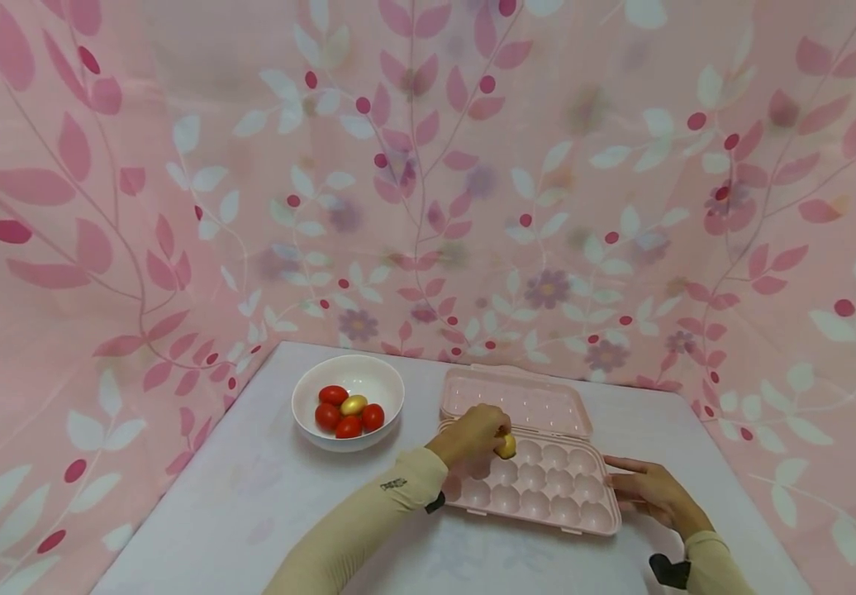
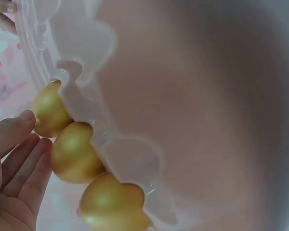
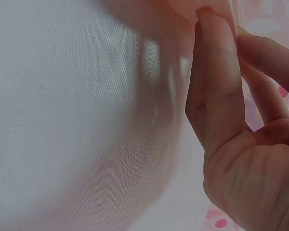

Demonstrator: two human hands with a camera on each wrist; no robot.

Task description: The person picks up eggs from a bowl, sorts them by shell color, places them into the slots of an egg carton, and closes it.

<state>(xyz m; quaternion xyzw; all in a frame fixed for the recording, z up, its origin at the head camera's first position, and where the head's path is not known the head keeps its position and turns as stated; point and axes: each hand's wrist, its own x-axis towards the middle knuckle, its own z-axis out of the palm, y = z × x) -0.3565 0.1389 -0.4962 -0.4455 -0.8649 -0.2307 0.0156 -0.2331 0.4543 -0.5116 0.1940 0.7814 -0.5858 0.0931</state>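
Observation:
My left hand (image 1: 476,434) reaches over the pink egg box (image 1: 517,519), its thumb and fingertips around a golden egg (image 1: 506,447) at the back row. In the left wrist view, the thumb of the left hand (image 2: 14,168) lies against this egg (image 2: 50,109). Two more golden eggs, a middle one (image 2: 74,153) and a nearer one (image 2: 115,202), sit in the same row; in the head view the hand hides them. My right hand (image 1: 651,492) holds the box's right edge, thumb and fingers on either side in the right wrist view.
Left of the box stands a white bowl (image 1: 391,380) with several red eggs (image 1: 327,416) and one golden egg (image 1: 354,404). The box's lid (image 1: 513,397) lies folded back behind it. A pink floral curtain (image 1: 428,207) hangs around the white-covered table (image 1: 242,496).

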